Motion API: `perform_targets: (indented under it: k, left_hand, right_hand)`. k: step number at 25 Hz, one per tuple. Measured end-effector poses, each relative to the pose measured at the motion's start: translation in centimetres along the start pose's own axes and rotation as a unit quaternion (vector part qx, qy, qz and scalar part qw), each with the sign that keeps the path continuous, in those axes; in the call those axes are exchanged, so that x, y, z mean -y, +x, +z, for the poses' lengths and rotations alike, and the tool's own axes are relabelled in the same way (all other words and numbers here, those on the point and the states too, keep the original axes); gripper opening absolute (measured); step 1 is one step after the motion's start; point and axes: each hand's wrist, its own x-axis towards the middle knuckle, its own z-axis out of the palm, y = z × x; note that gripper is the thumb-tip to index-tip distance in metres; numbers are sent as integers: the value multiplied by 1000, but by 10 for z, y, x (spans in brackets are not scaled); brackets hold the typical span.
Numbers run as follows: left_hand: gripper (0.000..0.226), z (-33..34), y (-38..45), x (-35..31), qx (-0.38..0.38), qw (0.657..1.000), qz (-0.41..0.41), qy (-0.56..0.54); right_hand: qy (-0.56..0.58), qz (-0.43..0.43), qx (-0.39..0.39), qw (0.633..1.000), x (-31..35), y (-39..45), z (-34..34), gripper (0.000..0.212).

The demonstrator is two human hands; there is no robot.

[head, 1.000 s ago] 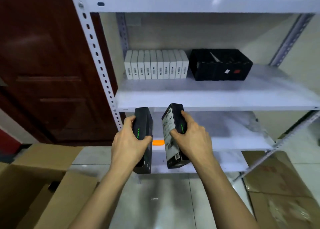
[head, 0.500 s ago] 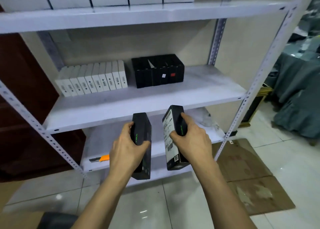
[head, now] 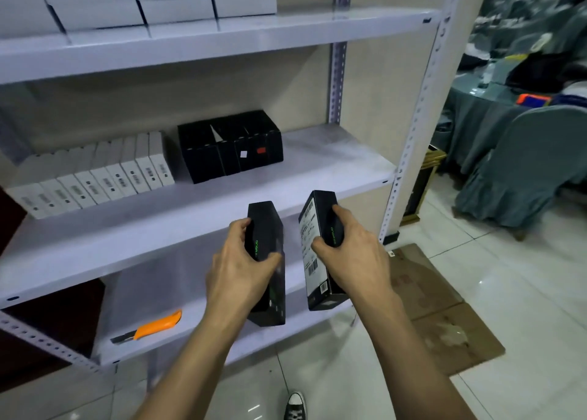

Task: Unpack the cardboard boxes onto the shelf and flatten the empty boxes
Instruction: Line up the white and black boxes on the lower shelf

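We hold one black box in each hand in front of the white shelf unit. Our left hand (head: 239, 268) wraps its fingers and thumb round the narrow sides of the left black box (head: 266, 260), which stands upright with its green-lettered edge toward us. Our right hand (head: 352, 256) grips the right black box (head: 319, 251) the same way, tilted a little so the white label face with barcodes turns inward. The two boxes are near each other but apart, both level with the front edge of the middle shelf (head: 333, 165). Gripping them by the thin edges keeps the broad faces free, which we judge suits sliding them in on end beside the black boxes already stacked (head: 230, 146) near the shelf's back edge. Left of that stack a row of white boxes (head: 95, 178) stands on end in the same manner. The bare stretch of board toward the right-hand corner looks like the natural landing place. An orange utility knife (head: 149, 327) lies at the front edge of the lower shelf (head: 197, 308), handy for cutting tape. Flattened cardboard (head: 444, 318) lies on the floor to the right of the unit
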Motion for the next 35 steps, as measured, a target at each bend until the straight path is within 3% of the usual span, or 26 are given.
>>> perform_targets:
  k: [5,10,26,35]
  left_hand:
    - [68,22,36,-23,8,1000,11,-17]
    - [74,37,79,-33,-16,995,-39,-92]
    - [62,60,173,-16,0,979,-73,-192]
    - [46,75,195,-16,27,976,-68,-203]
  right_hand:
    - [-18,-5,-27,999,2,43,2,67]
    - [15,-3,-29,999,13,91,21,62]
    - [82,-16,58,995,26,172,64,40]
    - [206,74,71,973,10,200,60,36]
